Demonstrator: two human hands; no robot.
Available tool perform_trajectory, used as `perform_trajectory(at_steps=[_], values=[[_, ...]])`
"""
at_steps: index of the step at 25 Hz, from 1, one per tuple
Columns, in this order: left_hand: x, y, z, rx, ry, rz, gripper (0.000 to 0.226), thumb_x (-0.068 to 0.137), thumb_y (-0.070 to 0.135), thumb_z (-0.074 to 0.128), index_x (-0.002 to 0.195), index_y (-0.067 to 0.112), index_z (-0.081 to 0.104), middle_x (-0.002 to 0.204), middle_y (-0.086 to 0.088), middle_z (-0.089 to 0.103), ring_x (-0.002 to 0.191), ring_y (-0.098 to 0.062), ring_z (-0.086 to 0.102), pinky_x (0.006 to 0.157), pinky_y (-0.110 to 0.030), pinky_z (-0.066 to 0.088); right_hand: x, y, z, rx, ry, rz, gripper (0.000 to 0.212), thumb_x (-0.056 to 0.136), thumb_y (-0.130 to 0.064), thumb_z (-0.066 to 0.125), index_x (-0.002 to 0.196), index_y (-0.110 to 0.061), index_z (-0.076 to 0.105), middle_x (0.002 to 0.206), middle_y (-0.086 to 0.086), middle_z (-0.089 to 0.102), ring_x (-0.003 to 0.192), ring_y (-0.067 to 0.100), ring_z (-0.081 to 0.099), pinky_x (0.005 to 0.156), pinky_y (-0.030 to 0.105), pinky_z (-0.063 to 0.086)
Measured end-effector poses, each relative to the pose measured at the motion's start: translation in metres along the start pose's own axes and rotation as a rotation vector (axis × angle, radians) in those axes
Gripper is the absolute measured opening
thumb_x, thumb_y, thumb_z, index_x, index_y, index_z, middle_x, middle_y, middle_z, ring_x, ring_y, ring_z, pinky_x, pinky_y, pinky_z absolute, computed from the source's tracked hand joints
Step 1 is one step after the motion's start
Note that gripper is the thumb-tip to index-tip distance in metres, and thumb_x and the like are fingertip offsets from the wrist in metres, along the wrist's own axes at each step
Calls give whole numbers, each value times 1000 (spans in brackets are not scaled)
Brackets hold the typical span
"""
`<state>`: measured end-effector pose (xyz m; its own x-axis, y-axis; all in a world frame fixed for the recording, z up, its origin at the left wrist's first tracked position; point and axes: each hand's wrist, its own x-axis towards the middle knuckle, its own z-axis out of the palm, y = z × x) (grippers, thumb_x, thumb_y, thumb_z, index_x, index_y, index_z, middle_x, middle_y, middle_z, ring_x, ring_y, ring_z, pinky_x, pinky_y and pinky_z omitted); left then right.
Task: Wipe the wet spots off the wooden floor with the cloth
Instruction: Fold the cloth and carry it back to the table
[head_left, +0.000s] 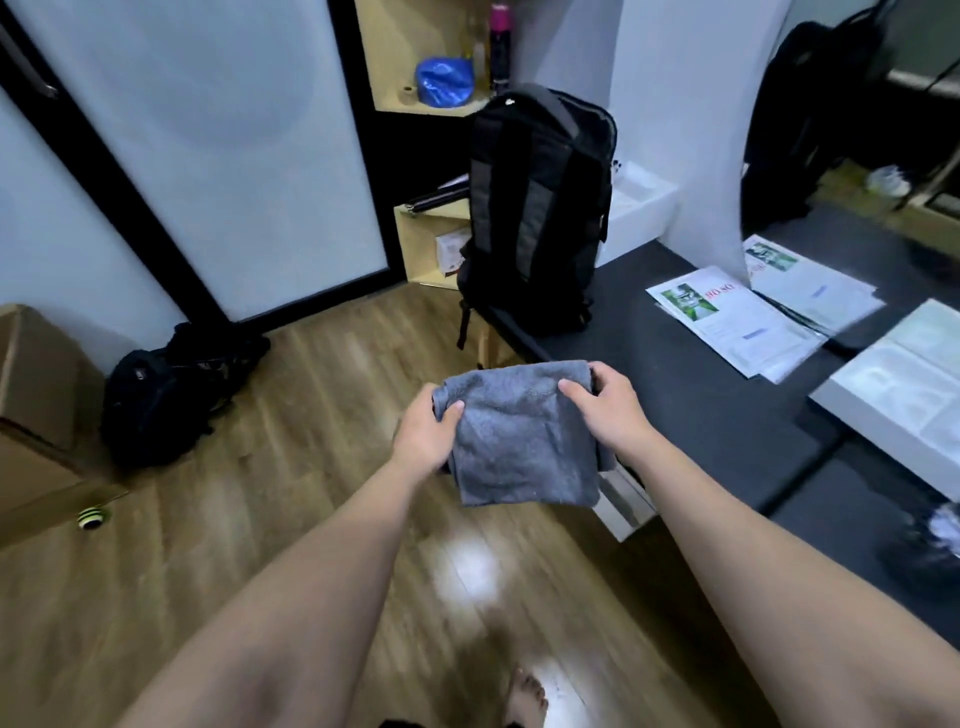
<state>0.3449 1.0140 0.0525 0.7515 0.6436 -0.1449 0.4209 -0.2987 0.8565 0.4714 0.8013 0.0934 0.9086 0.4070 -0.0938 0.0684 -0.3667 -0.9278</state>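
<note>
The cloth is plain mid-grey with a fuzzy nap, and the floor is brown wood grain in long planks, with pale glare patches. The backpack is black with dark grey panels, the bag is black, the mat is dark charcoal, and the papers are white with green pictures and red lettering. Behind, the doors are pale blue-white in black frames, the shelf is light tan, a sack on it is bright blue, a can is black with a pink cap, the box is brown, and a small ball is striped yellow-green and black.
</note>
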Motion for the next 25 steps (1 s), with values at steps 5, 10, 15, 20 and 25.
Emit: perform_trajectory(at_steps=[5, 10, 15, 20, 25], values=[[32, 33, 86, 105, -130, 27, 20, 100, 33, 57, 84, 28, 46, 85, 9, 60, 89, -24, 60, 76, -33, 42, 30, 55, -66, -66, 73, 137, 14, 86, -16, 56, 98, -19, 63, 92, -8, 69, 84, 7, 62, 67, 23, 47], [74, 52, 154, 156, -266, 6, 13, 101, 36, 55, 91, 31, 48, 93, 8, 61, 91, -21, 59, 69, -29, 40, 63, 101, -102, -82, 160, 216, 13, 90, -12, 61, 99, -22, 60, 91, -12, 65, 74, -7, 58, 57, 5, 39], [132, 59, 219, 59, -383, -73, 12, 96, 28, 66, 100, 24, 56, 103, 5, 66, 103, -21, 63, 90, -35, 49, 132, 136, -132, -121, 200, 285, 17, 91, -13, 64, 106, -19, 59, 91, -13, 63, 79, 0, 58, 61, 11, 39], [197, 63, 285, 79, -576, -297, 33, 86, 18, 79, 114, 13, 62, 110, -2, 71, 97, -20, 68, 84, -38, 58, 225, 173, -157, -206, 119, 455, 22, 92, -18, 65, 113, -16, 61, 107, 0, 69, 96, 18, 63, 84, 27, 46], [238, 75, 325, 136, -478, -358, 55, 85, 21, 79, 129, 13, 47, 125, -8, 63, 104, -26, 62, 93, -37, 53, 297, 190, -173, -414, 26, 477, 55, 94, -28, 63, 143, -14, 44, 137, 13, 55, 126, 36, 52, 106, 41, 40]])
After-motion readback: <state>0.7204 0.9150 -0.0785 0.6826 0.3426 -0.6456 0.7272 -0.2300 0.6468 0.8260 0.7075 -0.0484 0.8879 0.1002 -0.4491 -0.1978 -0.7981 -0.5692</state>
